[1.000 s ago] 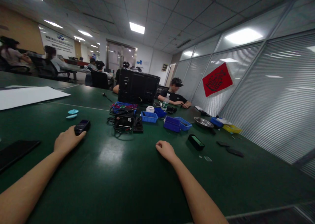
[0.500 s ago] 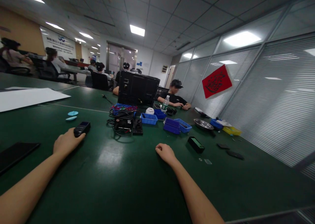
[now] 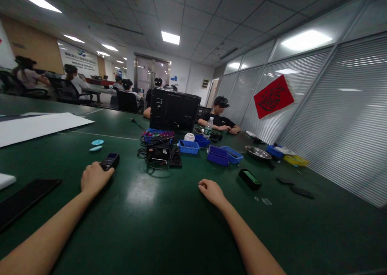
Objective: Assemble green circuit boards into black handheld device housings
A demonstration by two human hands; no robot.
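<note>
My left hand rests on the green table with its fingers curled round the near end of a small black handset. My right hand lies on the table as a loose fist with nothing visible in it. A black box with a green top lies a short way right of the right hand. Two small clear bits lie just beyond that hand on the table.
A black tangle of cables and a device, several blue bins, a metal bowl, a yellow tray and a large black case stand mid-table. A black slab lies at left. A person sits across; others sit far left.
The view has shifted a little, so everything sits slightly right and lower. Both hands stay where they were on the table.
</note>
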